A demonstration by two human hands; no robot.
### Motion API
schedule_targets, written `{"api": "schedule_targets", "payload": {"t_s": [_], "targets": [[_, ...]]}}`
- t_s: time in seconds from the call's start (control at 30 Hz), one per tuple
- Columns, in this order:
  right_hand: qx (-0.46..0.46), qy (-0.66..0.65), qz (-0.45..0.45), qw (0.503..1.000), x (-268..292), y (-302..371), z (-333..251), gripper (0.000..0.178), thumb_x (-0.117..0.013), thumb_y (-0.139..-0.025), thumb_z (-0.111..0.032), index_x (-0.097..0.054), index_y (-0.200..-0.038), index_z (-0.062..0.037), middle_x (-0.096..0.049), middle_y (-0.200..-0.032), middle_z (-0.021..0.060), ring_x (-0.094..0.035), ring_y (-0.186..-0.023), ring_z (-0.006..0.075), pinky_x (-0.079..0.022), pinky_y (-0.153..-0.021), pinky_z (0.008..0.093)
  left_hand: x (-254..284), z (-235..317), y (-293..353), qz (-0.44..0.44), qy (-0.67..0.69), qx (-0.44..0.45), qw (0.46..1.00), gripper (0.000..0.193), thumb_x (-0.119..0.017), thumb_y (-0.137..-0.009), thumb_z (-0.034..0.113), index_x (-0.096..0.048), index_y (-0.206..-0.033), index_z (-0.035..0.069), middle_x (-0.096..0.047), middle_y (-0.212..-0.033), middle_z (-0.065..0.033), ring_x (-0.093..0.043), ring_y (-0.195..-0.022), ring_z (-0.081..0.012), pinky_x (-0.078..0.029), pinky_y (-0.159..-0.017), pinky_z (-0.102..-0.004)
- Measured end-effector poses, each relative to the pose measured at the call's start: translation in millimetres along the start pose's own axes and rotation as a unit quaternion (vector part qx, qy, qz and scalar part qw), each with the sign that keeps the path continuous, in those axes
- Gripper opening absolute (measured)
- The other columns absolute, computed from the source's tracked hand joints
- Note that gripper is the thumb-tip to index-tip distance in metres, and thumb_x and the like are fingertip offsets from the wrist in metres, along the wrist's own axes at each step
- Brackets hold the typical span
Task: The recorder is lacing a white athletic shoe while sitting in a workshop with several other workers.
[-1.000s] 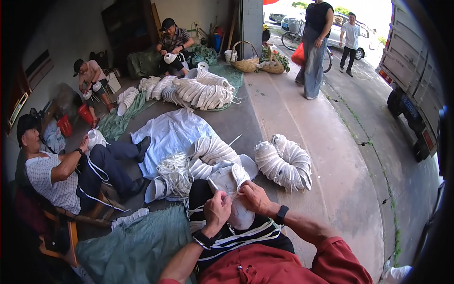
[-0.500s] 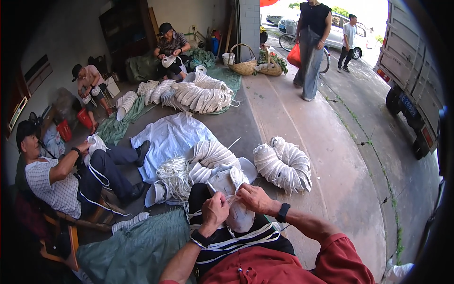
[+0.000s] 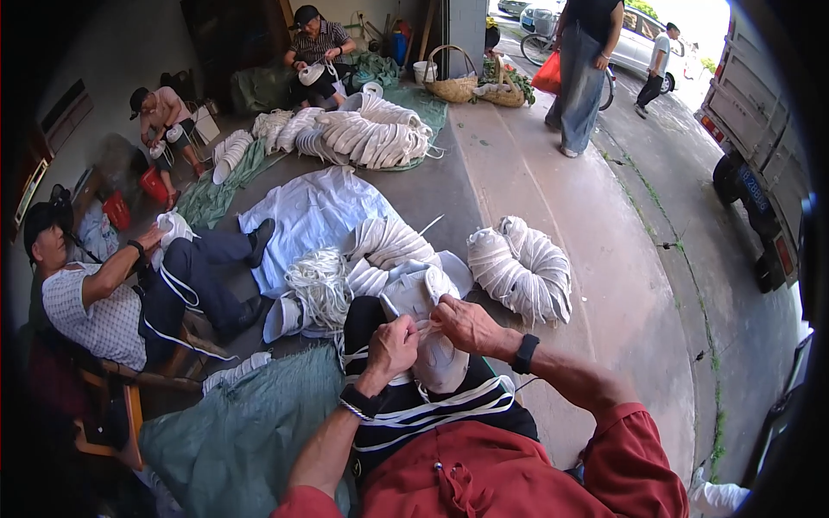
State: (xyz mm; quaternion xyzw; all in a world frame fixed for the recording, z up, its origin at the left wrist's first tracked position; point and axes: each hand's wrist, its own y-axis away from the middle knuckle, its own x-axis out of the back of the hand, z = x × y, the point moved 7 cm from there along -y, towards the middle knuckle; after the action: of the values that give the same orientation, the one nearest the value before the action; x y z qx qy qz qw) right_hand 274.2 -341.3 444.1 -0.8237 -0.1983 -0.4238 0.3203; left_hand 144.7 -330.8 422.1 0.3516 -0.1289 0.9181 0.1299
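Note:
A white shoe upper (image 3: 440, 367) rests on my lap, toe pointing toward me. My left hand (image 3: 393, 350) is closed at the left side of its lacing opening, with thumb and fingers pinched together. Across from it, my right hand (image 3: 469, 326) pinches white shoelace at the right eyelet edge. The exact bit of lace in my left fingers is hidden. Several loose white shoelaces (image 3: 432, 416) lie over the dark cloth on my lap. Just beyond my hands is a curved stack of nested white uppers (image 3: 393, 244), beside a tangled bundle of laces (image 3: 318, 285).
A coiled stack of uppers (image 3: 522, 274) sits right on the concrete. A green sheet (image 3: 250, 432) spreads left, near a seated co-worker (image 3: 95, 302) handling an upper. Two more co-workers sit farther back. Wicker baskets (image 3: 453, 89), a standing person (image 3: 583, 82) and a truck (image 3: 760, 147) are beyond.
The view has tipped slightly, so the surroundings appear higher. Both my hands stay at the shoe upper with little change. The co-worker at left has raised a hand over their upper.

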Motion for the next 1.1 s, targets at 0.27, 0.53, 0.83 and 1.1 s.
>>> {"api": "schedule_targets", "payload": {"t_s": [0.27, 0.53, 0.83, 1.1], "targets": [[-0.031, -0.085, 0.04, 0.995, 1.3, 7.9, 9.0, 0.023, -0.058, -0.07, 0.001, -0.047, -0.089, -0.003, -0.049, -0.085, 0.0135, -0.055, -0.075, 0.0328, -0.047, -0.062, 0.0382, 0.4, -6.7, 5.3, 0.006, 0.033, 0.016, 0.999, 0.006, -0.056, -0.074, 0.009, -0.053, -0.076, 0.004, -0.059, -0.067, -0.0164, -0.06, -0.067, -0.0363, -0.046, -0.057, -0.0432], [-0.156, -0.189, 0.079, 0.966, 15.5, 15.5, 25.1, 0.019, -0.06, -0.074, -0.003, -0.057, -0.091, 0.0029, -0.057, -0.084, 0.0165, -0.059, -0.07, 0.0298, -0.048, -0.062, 0.0338, 8.2, -13.2, 12.7, 0.064, 0.065, 0.04, 0.995, 0.008, -0.056, -0.072, 0.004, -0.053, -0.079, 0.003, -0.057, -0.058, -0.0115, -0.058, -0.054, -0.025, -0.044, -0.05, -0.0353], [-0.091, -0.154, 0.024, 0.984, 10.6, -3.5, 6.8, 0.009, -0.061, -0.074, -0.007, -0.056, -0.078, -0.0003, -0.056, -0.076, 0.0131, -0.057, -0.062, 0.0323, -0.045, -0.054, 0.0353, 9.1, 10.7, 12.9, 0.063, 0.084, 0.018, 0.994, 0.013, -0.055, -0.071, 0.003, -0.056, -0.083, 0.003, -0.057, -0.06, -0.0119, -0.056, -0.055, -0.0253, -0.044, -0.051, -0.0354], [-0.028, -0.013, -0.005, 0.999, 11.5, -4.7, -3.0, 0.012, -0.058, -0.071, -0.006, -0.049, -0.079, -0.0046, -0.048, -0.079, 0.0116, -0.054, -0.073, 0.031, -0.045, -0.059, 0.0396, -2.3, 21.4, 7.2, 0.062, 0.036, -0.013, 0.997, 0.016, -0.061, -0.071, 0.008, -0.058, -0.086, 0.004, -0.055, -0.057, -0.0127, -0.057, -0.052, -0.0269, -0.043, -0.049, -0.036]]}}
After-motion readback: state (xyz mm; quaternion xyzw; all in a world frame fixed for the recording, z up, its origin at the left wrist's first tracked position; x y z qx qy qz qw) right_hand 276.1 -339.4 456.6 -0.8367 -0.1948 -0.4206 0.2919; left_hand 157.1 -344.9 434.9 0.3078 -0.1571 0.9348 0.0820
